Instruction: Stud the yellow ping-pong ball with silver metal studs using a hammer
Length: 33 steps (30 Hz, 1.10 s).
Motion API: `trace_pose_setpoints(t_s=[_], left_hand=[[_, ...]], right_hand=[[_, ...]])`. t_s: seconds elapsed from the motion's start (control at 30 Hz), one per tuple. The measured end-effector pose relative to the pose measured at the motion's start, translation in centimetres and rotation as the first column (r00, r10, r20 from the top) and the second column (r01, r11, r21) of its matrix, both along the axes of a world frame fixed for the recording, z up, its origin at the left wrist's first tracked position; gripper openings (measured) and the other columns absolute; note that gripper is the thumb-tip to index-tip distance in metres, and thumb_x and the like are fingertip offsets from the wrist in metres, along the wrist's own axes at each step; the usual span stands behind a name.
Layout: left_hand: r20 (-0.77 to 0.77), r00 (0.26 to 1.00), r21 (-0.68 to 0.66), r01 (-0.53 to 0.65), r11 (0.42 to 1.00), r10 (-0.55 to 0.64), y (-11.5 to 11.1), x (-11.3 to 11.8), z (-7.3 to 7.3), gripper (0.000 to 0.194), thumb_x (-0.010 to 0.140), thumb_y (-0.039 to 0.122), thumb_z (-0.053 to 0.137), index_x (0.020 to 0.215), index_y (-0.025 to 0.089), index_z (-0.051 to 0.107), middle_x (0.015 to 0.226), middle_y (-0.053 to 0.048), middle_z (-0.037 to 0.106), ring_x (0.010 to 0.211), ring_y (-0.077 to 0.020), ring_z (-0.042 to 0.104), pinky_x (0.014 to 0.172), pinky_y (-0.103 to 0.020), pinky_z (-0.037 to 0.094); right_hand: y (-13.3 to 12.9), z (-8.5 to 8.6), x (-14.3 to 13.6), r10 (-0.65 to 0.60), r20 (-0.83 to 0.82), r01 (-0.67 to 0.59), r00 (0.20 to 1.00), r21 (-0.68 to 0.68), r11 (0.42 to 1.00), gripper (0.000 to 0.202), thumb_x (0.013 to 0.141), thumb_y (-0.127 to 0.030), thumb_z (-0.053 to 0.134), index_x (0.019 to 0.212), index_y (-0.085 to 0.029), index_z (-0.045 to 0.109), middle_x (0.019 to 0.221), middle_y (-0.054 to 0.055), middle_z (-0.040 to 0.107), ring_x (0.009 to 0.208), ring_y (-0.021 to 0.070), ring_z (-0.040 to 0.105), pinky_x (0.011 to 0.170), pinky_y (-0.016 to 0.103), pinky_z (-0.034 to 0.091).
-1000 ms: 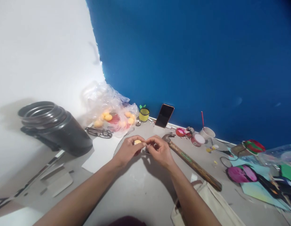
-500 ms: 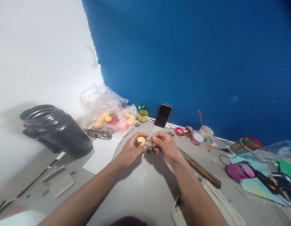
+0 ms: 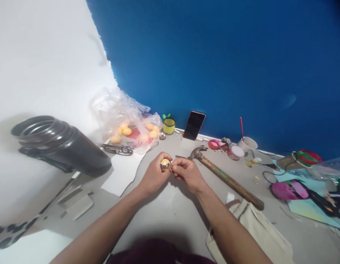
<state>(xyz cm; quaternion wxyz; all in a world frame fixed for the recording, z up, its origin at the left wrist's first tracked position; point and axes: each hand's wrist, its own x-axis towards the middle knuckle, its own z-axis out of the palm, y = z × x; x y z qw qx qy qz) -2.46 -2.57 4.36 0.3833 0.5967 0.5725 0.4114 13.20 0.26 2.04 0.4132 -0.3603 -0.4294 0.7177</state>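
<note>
While my left hand (image 3: 155, 173) grips a yellow ball (image 3: 165, 162), my right hand (image 3: 188, 174) pinches closed beside it, on what I can't tell.

Hammer (image 3: 227, 178): worn wood handle (image 3: 241, 190), dull metal head (image 3: 197, 152). Left of hammer: smooth ball (image 3: 165, 161), shiny metallic bits (image 3: 165, 167). Nearside of hammer: matt cloth (image 3: 264, 231).

The right hand (image 3: 188, 173) is bringing its pinched fingertips up to the yellow ball (image 3: 165, 161), perhaps touching it; more shiny metal (image 3: 165, 166) is showing there, and the hammer head (image 3: 197, 153) is reappearing.
</note>
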Motion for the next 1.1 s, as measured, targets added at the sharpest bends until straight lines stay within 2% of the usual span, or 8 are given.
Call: trace_pose_setpoints(t_s=[0.4,1.1], left_hand=[[-0.008,0.999,-0.042,0.035,0.999,-0.036,-0.05,-0.10,-0.19,0.011,0.078,0.025,0.061,0.087,0.021,0.055,0.076,0.004,0.059,0.068,-0.0133,0.052,0.061,-0.024,0.040],[-0.024,0.999,-0.024,0.030,0.999,-0.030,-0.22,-0.13,-0.57,0.011,0.080,0.023,0.060,0.088,0.022,0.053,0.074,0.005,0.057,0.067,-0.0137,0.051,0.061,-0.025,0.038]], right_hand=[[0.08,-0.78,-0.05,-0.020,0.036,0.019,0.999,0.026,0.999,0.033,0.063,-0.044,0.091,0.073,-0.018,0.073,0.062,0.000,0.067,0.051,0.0092,0.050,0.049,0.022,0.038],[-0.21,-0.52,-0.60,-0.042,0.002,0.042,0.999,-0.029,0.999,0.027,0.061,-0.037,0.091,0.070,-0.017,0.075,0.062,0.000,0.066,0.055,0.0086,0.049,0.055,0.022,0.037]])
